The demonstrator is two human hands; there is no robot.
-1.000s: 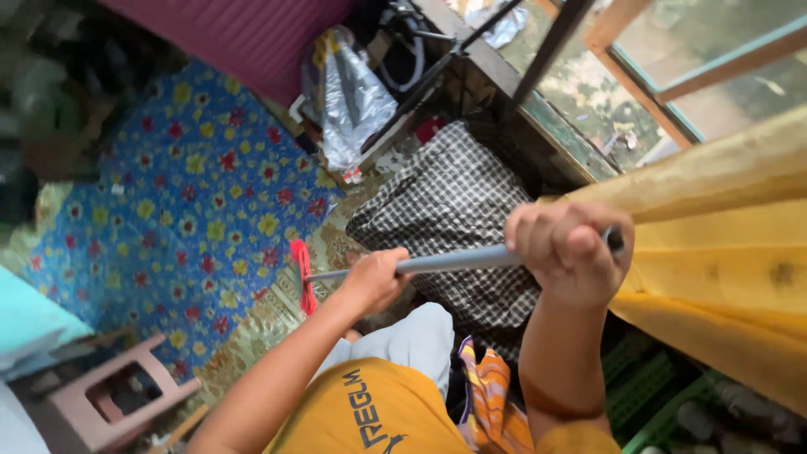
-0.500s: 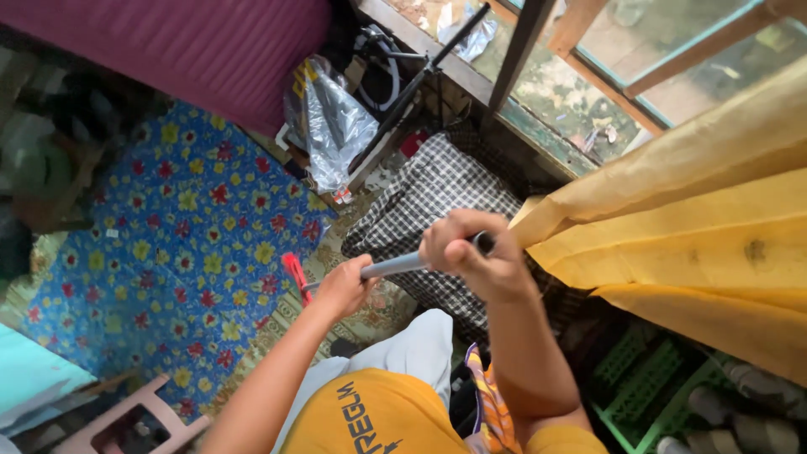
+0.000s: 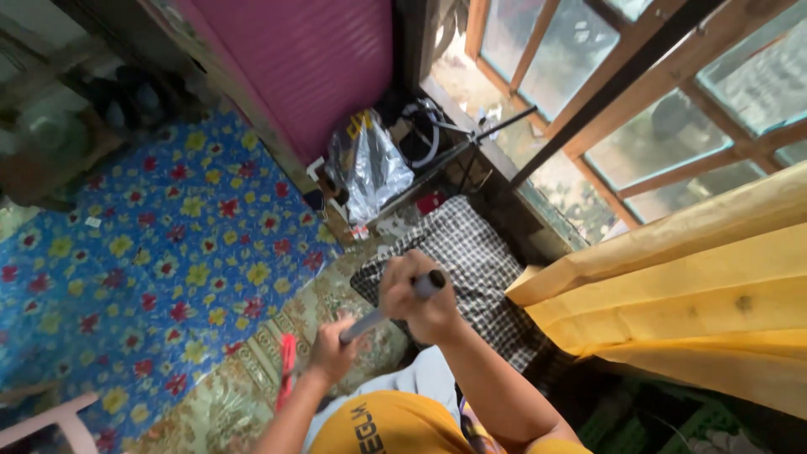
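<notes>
I hold a broom with a grey handle (image 3: 363, 321) and a red bristle head (image 3: 287, 370) that rests on the patterned floor covering. My right hand (image 3: 416, 301) grips the top end of the handle, near its black cap. My left hand (image 3: 334, 351) grips the handle lower down, close to the red head. The handle slants from upper right down to lower left, in front of my yellow shirt (image 3: 382, 425).
A blue floral mat (image 3: 151, 252) covers the floor at left. A checked bag (image 3: 471, 252) lies by the window wall, a shiny plastic bag (image 3: 370, 168) behind it. A yellow curtain (image 3: 698, 294) hangs at right, a magenta panel (image 3: 311, 67) above, a pink stool (image 3: 50, 424) bottom left.
The view has tilted up and shifted, showing more window. Both hands and the broom have drawn closer to my body, and the red head has slid down toward me on the floor.
</notes>
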